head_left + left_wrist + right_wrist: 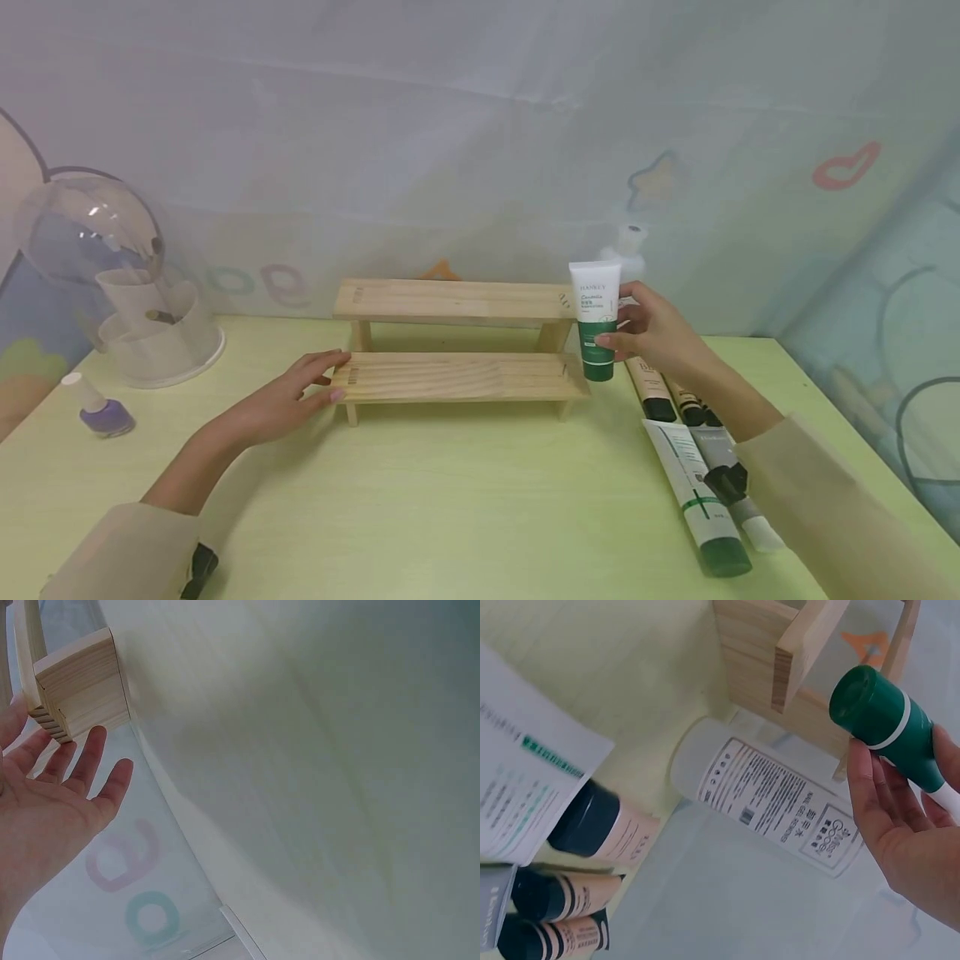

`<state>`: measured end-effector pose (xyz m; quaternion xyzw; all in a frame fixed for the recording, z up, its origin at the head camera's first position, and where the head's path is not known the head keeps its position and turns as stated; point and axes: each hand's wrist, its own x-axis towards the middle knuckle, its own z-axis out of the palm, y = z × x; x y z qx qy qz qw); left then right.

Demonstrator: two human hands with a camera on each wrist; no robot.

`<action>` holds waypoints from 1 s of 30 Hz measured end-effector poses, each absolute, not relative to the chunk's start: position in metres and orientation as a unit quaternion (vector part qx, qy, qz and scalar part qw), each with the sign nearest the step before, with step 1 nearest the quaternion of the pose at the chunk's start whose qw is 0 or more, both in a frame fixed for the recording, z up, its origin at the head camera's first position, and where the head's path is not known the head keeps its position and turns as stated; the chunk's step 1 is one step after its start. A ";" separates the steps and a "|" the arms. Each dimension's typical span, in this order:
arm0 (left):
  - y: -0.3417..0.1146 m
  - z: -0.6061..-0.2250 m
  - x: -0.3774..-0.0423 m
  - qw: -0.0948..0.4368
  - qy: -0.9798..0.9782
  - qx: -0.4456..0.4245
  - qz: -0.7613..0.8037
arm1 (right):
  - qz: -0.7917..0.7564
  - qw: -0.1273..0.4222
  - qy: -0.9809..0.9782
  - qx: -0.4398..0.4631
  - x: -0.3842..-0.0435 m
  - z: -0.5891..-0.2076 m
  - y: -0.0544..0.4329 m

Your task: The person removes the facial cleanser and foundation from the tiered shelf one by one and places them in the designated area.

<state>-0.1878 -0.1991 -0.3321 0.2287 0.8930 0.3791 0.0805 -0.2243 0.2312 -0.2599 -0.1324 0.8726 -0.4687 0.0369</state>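
Observation:
A small two-tier wooden display shelf (461,377) stands near the back of the table. At the left end of its lower step, my left hand (281,400) pinches the board, thumb toward the front corner and fingertips on the far side. My right hand (660,329) holds a white and green squeeze tube (596,292) upright, cap down, between thumb and fingers. The tube is at the shelf's right end, overlapping the edge of both steps in the head view. In the right wrist view its green cap (870,712) points toward the wooden step ends.
Several cosmetic tubes lie at the right, including a large white tube with a green cap (701,500). A nail gel remover bottle (772,795) stands behind the right hand. On the left are a purple nail polish bottle (108,417) and a clear domed holder (161,350).

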 end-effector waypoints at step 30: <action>-0.199 -0.333 -0.187 0.080 0.890 0.232 0.383 | -0.414 0.111 0.900 -0.075 -0.196 -0.271 0.327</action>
